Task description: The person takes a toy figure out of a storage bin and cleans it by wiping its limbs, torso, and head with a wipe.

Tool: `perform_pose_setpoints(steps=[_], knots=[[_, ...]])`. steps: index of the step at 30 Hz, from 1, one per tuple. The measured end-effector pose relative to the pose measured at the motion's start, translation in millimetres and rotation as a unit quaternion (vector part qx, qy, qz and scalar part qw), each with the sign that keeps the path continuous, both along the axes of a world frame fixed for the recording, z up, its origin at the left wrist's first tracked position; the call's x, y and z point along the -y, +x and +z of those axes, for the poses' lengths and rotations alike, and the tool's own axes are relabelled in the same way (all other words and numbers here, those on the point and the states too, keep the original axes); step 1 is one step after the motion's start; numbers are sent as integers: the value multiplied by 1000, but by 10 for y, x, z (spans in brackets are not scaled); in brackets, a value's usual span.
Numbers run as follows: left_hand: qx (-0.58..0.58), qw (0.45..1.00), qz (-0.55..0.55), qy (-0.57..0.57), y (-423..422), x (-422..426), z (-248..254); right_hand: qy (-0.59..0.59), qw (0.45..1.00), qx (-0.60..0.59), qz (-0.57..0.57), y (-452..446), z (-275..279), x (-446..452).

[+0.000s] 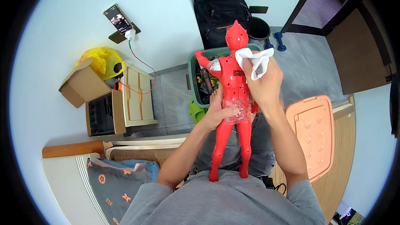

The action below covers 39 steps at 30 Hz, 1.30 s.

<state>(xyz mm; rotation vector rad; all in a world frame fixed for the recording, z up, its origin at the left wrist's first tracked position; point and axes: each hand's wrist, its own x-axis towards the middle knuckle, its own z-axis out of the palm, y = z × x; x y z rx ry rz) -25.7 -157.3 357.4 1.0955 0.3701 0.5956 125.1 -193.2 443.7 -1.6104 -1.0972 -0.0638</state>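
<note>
A large red action figure (227,85) stands upright over my lap, its back towards me and its feet against my shirt. Clear tape wraps its waist, and a silvery patch shows at its left shoulder. My left hand (217,110) grips the figure at the taped waist, thumb across the back. In my right hand (264,83) is a bunched white cloth (259,60), pressed at the figure's right shoulder. Part of that shoulder is hidden behind the cloth and fingers.
Behind the figure stands a green bin (193,77) with assorted items inside. An orange lid (312,137) lies at right. A black backpack (221,12), blue dumbbells (280,41), a small cabinet (139,96), an opened cardboard box (89,85) and a charging phone (118,18) are around.
</note>
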Motion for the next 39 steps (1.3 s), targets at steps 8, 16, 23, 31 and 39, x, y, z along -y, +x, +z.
perform_pose_setpoints(steps=[8,16,23,31,39], knots=[[16,999,-4,-36,-10,21,33,10,999,-46,2,-16,-92,194],[33,998,-10,-56,-19,-4,16,-14,999,-34,-4,-17,-293,303],[28,995,-36,-87,-25,-3,37,10,1000,-7,-23,41,-338,234],[38,995,-26,-91,-41,1,55,2,1000,-27,-11,-14,-330,370],[88,986,-83,-115,32,-22,32,43,997,-56,-41,121,-284,225]])
